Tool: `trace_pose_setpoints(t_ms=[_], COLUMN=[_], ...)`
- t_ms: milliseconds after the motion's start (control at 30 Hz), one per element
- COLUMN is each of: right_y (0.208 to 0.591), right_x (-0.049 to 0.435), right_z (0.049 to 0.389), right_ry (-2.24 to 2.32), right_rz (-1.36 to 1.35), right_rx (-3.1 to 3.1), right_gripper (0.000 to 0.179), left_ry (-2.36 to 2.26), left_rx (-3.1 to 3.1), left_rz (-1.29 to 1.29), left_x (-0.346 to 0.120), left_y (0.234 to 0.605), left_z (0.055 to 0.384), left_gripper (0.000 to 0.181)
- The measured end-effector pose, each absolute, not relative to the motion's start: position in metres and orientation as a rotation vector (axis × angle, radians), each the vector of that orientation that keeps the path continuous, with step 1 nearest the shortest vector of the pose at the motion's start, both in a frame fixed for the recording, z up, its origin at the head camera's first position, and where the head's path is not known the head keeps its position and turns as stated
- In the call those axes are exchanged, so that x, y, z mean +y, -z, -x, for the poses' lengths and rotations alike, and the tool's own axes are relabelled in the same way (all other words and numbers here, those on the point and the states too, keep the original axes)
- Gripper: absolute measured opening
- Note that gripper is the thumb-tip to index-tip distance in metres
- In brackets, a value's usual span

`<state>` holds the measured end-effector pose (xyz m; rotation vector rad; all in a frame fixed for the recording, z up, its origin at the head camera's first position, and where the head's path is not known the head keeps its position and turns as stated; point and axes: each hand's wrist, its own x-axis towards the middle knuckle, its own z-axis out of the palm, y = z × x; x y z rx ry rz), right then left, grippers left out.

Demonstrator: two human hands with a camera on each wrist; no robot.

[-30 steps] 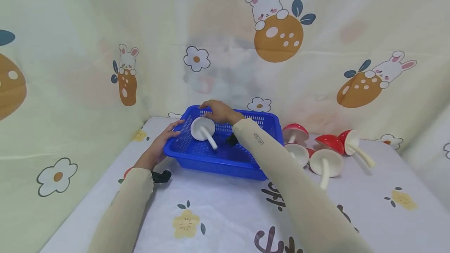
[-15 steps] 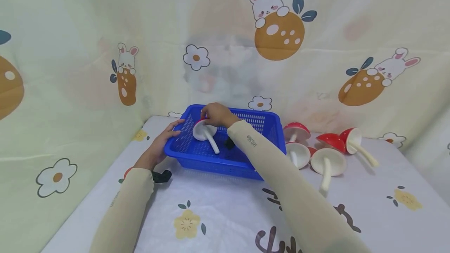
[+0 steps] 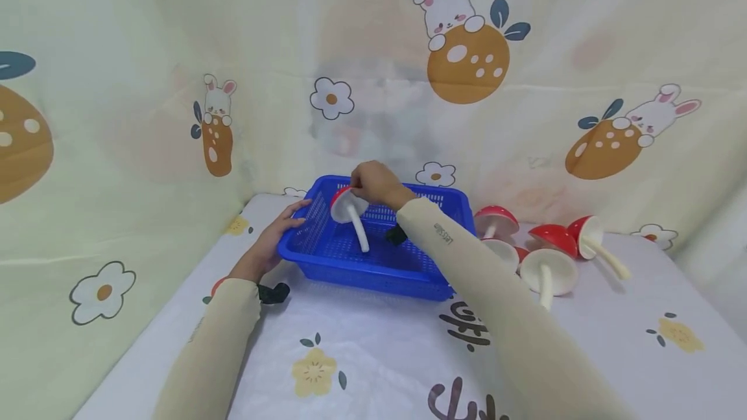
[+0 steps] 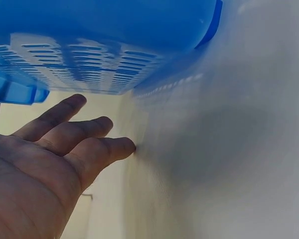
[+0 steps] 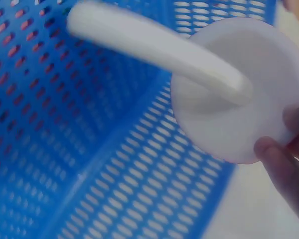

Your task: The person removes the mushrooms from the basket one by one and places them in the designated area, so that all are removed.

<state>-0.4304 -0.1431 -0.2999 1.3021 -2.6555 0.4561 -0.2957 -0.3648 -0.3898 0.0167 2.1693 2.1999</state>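
My right hand [image 3: 376, 183] pinches a toy mushroom [image 3: 345, 207] by the edge of its red cap, over the left part of a blue plastic basket [image 3: 362, 277]. The white stem hangs down into the basket. In the right wrist view the cap's pale underside [image 5: 209, 112] faces the camera, with fingertips [image 5: 271, 152] at its edge. My left hand [image 3: 271, 242] is at the basket's left end, fingers toward the rim. Extended fingers [image 4: 97, 127] show in the left wrist view, below the basket's slotted wall; the thumb is hidden there.
Several red-capped mushrooms [image 3: 548, 271] lie in a group on the white patterned cloth [image 3: 379, 355], right of the basket. Dark straps circle both wrists, the left strap [image 3: 274, 293] showing best. A printed curtain [image 3: 373, 50] hangs close behind the basket.
My right hand has gone from reaching beside the mushroom to gripping its cap edge, then lifted it slightly and to the right. My left hand stays at the basket's left end.
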Motion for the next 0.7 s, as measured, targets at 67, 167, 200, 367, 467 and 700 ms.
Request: trace_pose_setpoints(t_ms=[67, 167, 200, 367, 467, 700], right_y=[0.29, 0.271, 0.265, 0.236, 0.224, 0.216], right_x=[-0.126, -0.099, -0.09, -0.041, -0.008, 0.064], right_z=[0.431, 0.427, 0.424, 0.407, 0.393, 0.364], right_ry=[-0.513, -0.638, -0.683, -0.835, -0.892, -0.979], right_rz=[-1.263, -1.199, -1.181, -1.107, -1.058, -0.862], right_rx=[-2.631, -2.589, -2.566, -2.427, -2.381, -2.404], right_gripper=[0.014, 0.016, 0.016, 0.015, 0.015, 0.021], left_ry=[-2.201, -2.198, -2.196, -2.198, -2.193, -2.172], left_rx=[2.16, 2.158, 2.163, 2.157, 2.149, 2.176], left_rz=[-0.033, -0.028, -0.019, 0.013, 0.0, 0.032], left_x=[-0.36, -0.355, -0.354, -0.351, -0.35, -0.362], left_y=[0.39, 0.39, 0.391, 0.392, 0.392, 0.393], left_z=[0.299, 0.304, 0.305, 0.308, 0.308, 0.298], left_gripper=[0.051, 0.051, 0.051, 0.05, 0.051, 0.053])
